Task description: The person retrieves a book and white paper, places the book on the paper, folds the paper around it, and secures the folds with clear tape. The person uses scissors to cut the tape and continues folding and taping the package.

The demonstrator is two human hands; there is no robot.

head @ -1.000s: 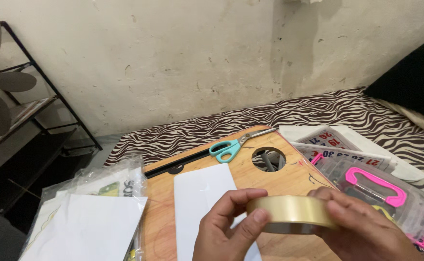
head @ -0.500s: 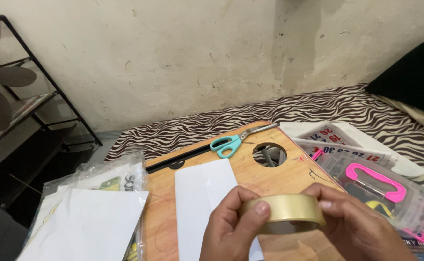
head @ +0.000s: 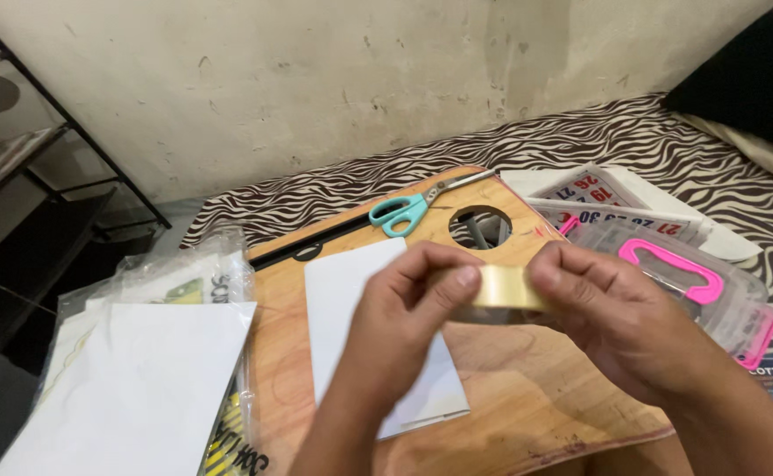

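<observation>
A roll of clear yellowish tape (head: 503, 287) is held between both hands above a wooden lap table (head: 527, 397). My left hand (head: 404, 317) pinches its left side with thumb and fingers. My right hand (head: 620, 322) grips its right side. Under the hands a white sheet of paper (head: 351, 291) lies on the table. Teal-handled scissors (head: 404, 211) rest at the table's far edge, beside a round hole (head: 480, 226).
Clear plastic bags with white paper (head: 140, 379) lie at the left. Clear packs with pink hangers (head: 677, 273) and calendar sheets (head: 580, 189) lie at the right on a zebra-striped cloth (head: 633, 141). A black metal rack (head: 25, 176) stands far left.
Both hands have lifted the tape roll higher and turned it more edge-on. The view has shifted so the table sits higher and nearer.
</observation>
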